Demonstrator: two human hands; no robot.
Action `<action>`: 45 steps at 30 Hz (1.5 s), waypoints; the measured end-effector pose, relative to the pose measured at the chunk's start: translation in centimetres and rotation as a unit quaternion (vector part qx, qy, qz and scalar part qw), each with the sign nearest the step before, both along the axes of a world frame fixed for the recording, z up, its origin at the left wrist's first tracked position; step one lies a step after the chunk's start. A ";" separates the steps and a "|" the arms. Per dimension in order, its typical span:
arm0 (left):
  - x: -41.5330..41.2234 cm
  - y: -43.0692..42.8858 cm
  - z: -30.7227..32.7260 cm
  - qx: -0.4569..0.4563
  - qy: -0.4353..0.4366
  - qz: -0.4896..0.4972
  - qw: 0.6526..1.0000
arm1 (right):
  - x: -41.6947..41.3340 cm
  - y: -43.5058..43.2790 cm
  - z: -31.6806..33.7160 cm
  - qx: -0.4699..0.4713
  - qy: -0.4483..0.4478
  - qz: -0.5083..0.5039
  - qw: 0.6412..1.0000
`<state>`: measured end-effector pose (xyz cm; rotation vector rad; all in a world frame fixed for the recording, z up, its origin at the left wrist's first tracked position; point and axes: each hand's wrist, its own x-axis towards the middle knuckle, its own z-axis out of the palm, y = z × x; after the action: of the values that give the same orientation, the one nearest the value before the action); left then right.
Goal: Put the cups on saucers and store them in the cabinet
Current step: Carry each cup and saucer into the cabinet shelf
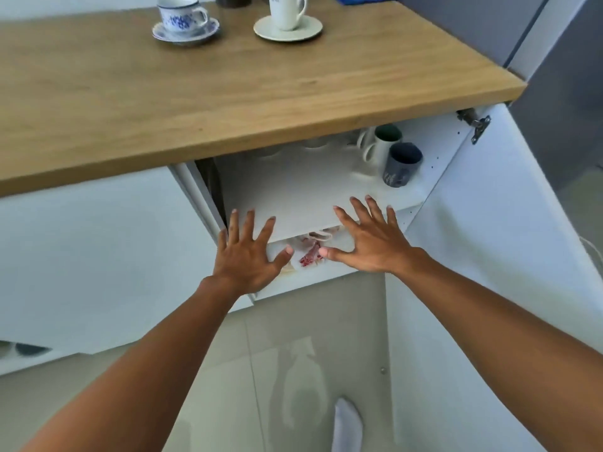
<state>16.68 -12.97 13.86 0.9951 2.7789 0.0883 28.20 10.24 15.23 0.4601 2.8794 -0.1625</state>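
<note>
Wooden counter (228, 93) carries our two cups on saucers: blue-patterned cup (181, 14) and white cup (287, 11). Below, the cabinet (440, 177) stands open; our left hand (248, 256) and right hand (372, 243) spread empty before its shelf (293, 197).

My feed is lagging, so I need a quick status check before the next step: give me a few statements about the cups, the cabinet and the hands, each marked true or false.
1. The blue-patterned white cup stands on its matching saucer on the wooden countertop. True.
2. The plain white cup lies on its side beside its saucer. False: it stands upright on the plain white saucer.
3. The left hand grips a cup. False: it is open, fingers spread, holding nothing.
4. The right hand is also open and empty. True.
5. The cabinet is closed. False: the white cabinet door is swung open, and mugs, including a dark grey-blue mug, show on the white upper shelf.
</note>
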 end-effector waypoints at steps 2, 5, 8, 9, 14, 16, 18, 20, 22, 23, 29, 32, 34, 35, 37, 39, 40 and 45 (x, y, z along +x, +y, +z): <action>2.1 -1.4 3.2 -0.006 -0.008 -0.016 1.000 | 2.6 -1.7 3.2 -0.009 -0.004 -0.005 1.000; 4.7 -2.2 8.0 0.014 -0.018 -0.040 0.999 | 5.3 -3.5 7.5 -0.016 -0.014 -0.004 1.000; 6.4 -2.1 13.2 0.061 -0.017 -0.062 0.996 | 6.8 -4.3 12.2 -0.010 -0.007 0.001 1.000; 6.7 -1.9 14.5 0.073 -0.013 -0.069 0.995 | 7.0 -4.3 13.5 -0.008 -0.005 0.002 1.000; 5.1 -0.4 20.9 0.094 -0.017 -0.086 0.992 | 6.2 -3.1 19.8 -0.009 0.013 -0.007 1.000; 3.4 0.8 23.2 0.104 -0.023 -0.085 0.991 | 5.1 -1.8 21.8 -0.006 0.023 -0.008 1.000; 1.3 2.1 24.9 0.107 -0.028 -0.080 0.991 | 3.3 -0.1 23.5 -0.005 0.025 -0.009 1.000; -0.9 3.4 26.1 0.098 -0.030 -0.073 0.992 | 1.2 1.8 24.9 -0.001 0.028 -0.010 1.000; -3.4 4.6 27.0 0.088 -0.029 -0.058 0.994 | -1.3 3.7 26.1 0.001 0.035 -0.010 0.999; -4.7 5.2 27.5 0.083 -0.029 -0.048 0.995 | -2.7 4.6 26.6 0.002 0.036 -0.010 0.999; -11.4 8.0 28.9 0.071 -0.063 0.008 0.995 | -10.8 9.1 28.4 -0.005 0.015 -0.011 1.000; -15.6 9.8 28.7 0.085 -0.079 0.028 0.993 | -15.2 11.2 28.4 -0.010 0.001 -0.015 1.000; -18.6 11.2 28.2 0.090 -0.094 0.037 0.991 | -18.0 12.6 27.9 -0.007 -0.004 -0.018 1.000; -20.3 12.2 27.7 0.093 -0.104 0.036 0.990 | -19.6 13.5 27.4 -0.009 -0.006 -0.021 1.000; -23.7 14.1 26.3 0.104 -0.120 0.031 0.987 | -22.7 15.0 26.3 -0.017 -0.008 -0.031 0.999; -26.7 15.7 24.9 0.119 -0.130 0.030 0.984 | -25.6 16.1 25.3 -0.027 -0.014 -0.039 0.999; -28.1 16.5 24.4 0.125 -0.133 0.030 0.983 | -27.1 16.7 24.9 -0.036 -0.019 -0.043 0.998; -32.4 19.0 22.6 0.133 -0.124 0.048 0.982 | -32.6 18.6 22.8 -0.088 -0.018 -0.050 0.995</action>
<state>-15.75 6.00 36.45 0.8363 2.6265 0.5694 -4.41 28.86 38.04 0.5670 2.7756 -0.4152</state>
